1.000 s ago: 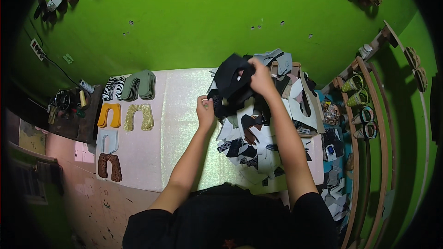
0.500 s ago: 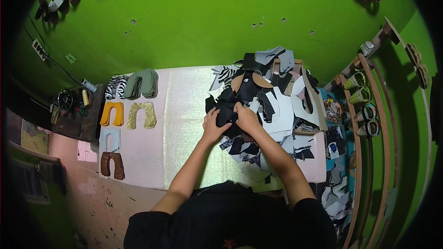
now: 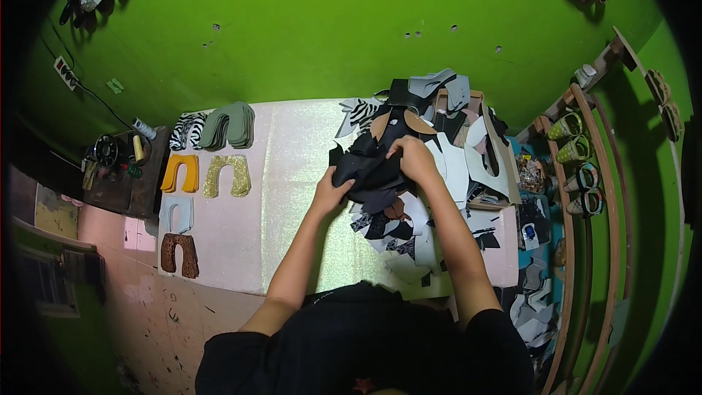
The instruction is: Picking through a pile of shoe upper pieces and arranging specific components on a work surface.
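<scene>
Black material scraps (image 3: 364,172) lie bunched between my two hands, at the near left part of a heap of offcuts. My left hand (image 3: 333,192) grips the left edge of these scraps, thumb on top. Higher up and to the right, my right hand (image 3: 415,159) has its fingers closed on a fold of the same black material; its fingertips are partly hidden. Behind them lie tan-edged black pieces (image 3: 420,124) and a zebra-patterned scrap (image 3: 361,113). White cut-out sheets (image 3: 452,168) spread to the right of my right hand.
Stacks of U-shaped pieces stand at the table's left: zebra (image 3: 188,132), green (image 3: 228,126), orange (image 3: 180,173), gold (image 3: 227,175), pale grey (image 3: 176,213), leopard (image 3: 180,254). A cardboard box (image 3: 504,175) of offcuts sits right. Sandals (image 3: 574,150) hang on a wooden rack (image 3: 585,249).
My right hand has moved up and right, pulling the black material up into folds. My left hand has shifted slightly left and down. A brown scrap now shows below the black ones.
</scene>
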A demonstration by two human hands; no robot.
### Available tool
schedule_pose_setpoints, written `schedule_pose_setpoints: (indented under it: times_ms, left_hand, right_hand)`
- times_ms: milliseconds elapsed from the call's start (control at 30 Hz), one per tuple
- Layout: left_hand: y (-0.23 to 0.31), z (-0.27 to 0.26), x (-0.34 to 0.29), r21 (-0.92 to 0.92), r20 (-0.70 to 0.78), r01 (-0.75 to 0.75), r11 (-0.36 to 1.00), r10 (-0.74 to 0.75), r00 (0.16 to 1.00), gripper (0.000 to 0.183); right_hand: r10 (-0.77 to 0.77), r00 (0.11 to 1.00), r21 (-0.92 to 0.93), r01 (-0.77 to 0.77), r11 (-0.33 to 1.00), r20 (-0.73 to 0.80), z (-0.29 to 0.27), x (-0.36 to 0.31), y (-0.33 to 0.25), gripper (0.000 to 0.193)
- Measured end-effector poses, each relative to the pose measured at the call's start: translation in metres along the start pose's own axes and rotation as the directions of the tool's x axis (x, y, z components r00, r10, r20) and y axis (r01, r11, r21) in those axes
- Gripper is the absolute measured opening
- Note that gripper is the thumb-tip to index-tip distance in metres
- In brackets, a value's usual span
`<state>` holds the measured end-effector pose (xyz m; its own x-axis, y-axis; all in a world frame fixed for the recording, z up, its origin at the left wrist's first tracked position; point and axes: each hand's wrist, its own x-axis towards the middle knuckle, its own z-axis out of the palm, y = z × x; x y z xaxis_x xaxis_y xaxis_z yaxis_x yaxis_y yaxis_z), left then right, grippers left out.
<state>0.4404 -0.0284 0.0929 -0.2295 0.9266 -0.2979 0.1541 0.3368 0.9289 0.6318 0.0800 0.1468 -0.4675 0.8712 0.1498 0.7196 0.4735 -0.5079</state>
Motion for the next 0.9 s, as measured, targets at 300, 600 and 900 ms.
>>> schedule_pose_setpoints:
  times_ms: [300, 600, 900]
  left_hand:
    - [-0.027, 0.015, 0.006, 0.284, -0.265, -0.248, 0.926, 0.324, 0.908, 0.046]
    - [0.015, 0.064, 0.012, 0.474, 0.002, -0.419, 0.774, 0.475, 0.88, 0.069]
    - [0.039, 0.08, 0.121, 0.435, -0.107, -0.544, 0.718, 0.64, 0.761, 0.043]
  right_hand:
    - [0.002, 0.993, 0.361, -0.045, 0.932, 0.117, -0.01, -0.006, 0.016, 0.038]
    - [0.23, 0.9, 0.086, -0.213, 0.973, -0.371, -0.041, 0.099, 0.126, 0.068]
    - [0.464, 0.834, 0.086, -0.461, 0.883, -0.299, -0.053, 0.148, 0.215, 0.101]
